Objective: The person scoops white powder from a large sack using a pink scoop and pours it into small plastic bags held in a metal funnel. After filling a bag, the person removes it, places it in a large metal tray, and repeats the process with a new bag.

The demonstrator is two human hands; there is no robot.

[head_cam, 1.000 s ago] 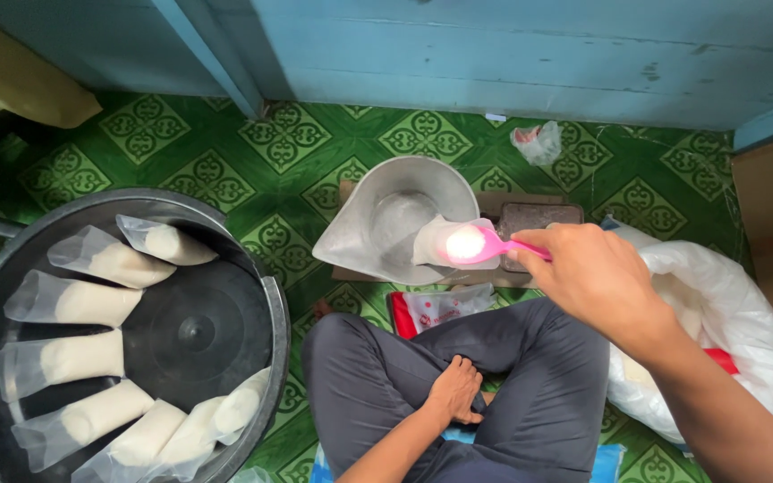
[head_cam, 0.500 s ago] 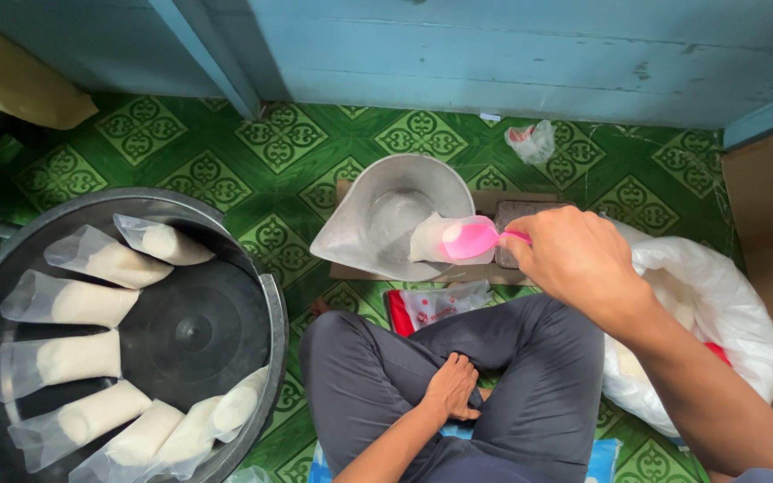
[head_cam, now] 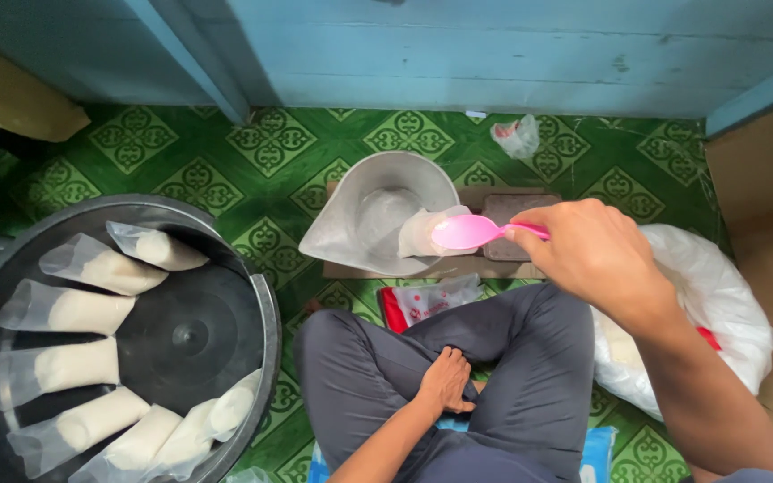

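Observation:
My right hand (head_cam: 597,255) grips the handle of a pink plastic spoon (head_cam: 469,231). The spoon's bowl hovers at the mouth of a small clear plastic bag (head_cam: 427,234) that lies in a grey metal scale pan (head_cam: 378,210) on the floor in front of me. The bowl looks empty. My left hand (head_cam: 447,380) rests loosely on my crossed legs in dark grey trousers and holds nothing.
A large round metal pot (head_cam: 266,309) at the left holds several clear bags part-filled with white grain. A white sack (head_cam: 717,295) sits at my right knee, a red-and-white packet (head_cam: 422,300) before my legs. Beyond are a small knotted bag (head_cam: 517,136) and a blue wooden wall (head_cam: 494,54).
The spoon was turned up showing a white load; now its bowl is tipped over at the bag's mouth. My right hand shifted slightly left.

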